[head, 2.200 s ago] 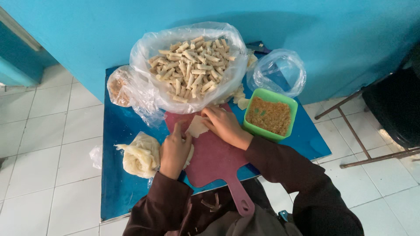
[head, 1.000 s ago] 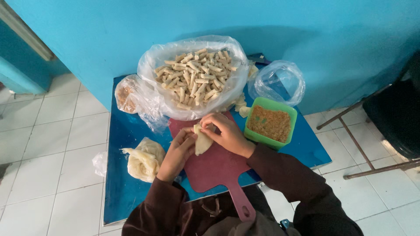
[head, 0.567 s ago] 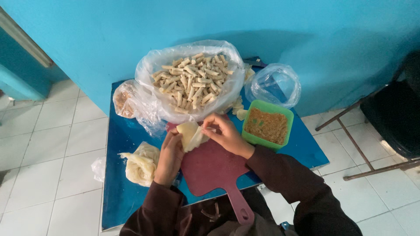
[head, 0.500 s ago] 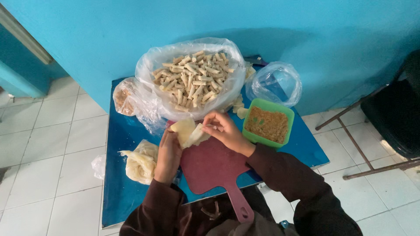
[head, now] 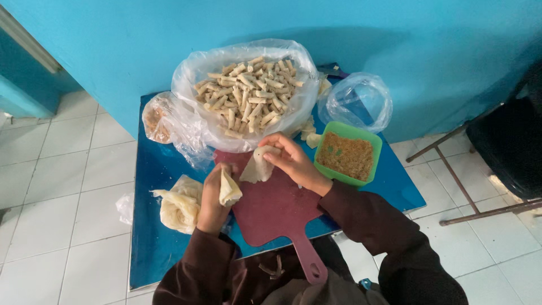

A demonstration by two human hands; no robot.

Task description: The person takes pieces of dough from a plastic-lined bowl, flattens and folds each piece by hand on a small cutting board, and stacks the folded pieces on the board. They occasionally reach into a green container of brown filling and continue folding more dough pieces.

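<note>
A thin pale wrapper sheet point(head: 257, 166) hangs from the right hand point(head: 291, 161), which pinches its top edge; the sheet's lower end touches the dark red cutting board point(head: 271, 206). The left hand point(head: 212, 195) has its grip closed on a second folded wrapper point(head: 228, 191), just beside the board's left edge. The two hands are near each other but apart.

The board lies on the blue counter point(head: 155, 254), and its handle sticks out over the near edge, toward the person. The middle of the board is bare, so there is room there.

To the left of the left hand sits a soft pile of wrappers point(head: 178, 203), close to the counter's left edge. Right behind the hands stands a big plastic bag of rolled sticks point(head: 248, 96) (it takes up most of the back of the counter, and it touches the top of the board). A green tub of brown filling point(head: 347, 155) sits just beside the right hand. Behind the tub is a clear plastic bag point(head: 358, 101). A smaller bag point(head: 158, 116) sits at the back left corner.

The blue wall point(head: 141, 45) stands straight behind the counter. White floor tiles point(head: 56, 169) lie open on the left.
</note>
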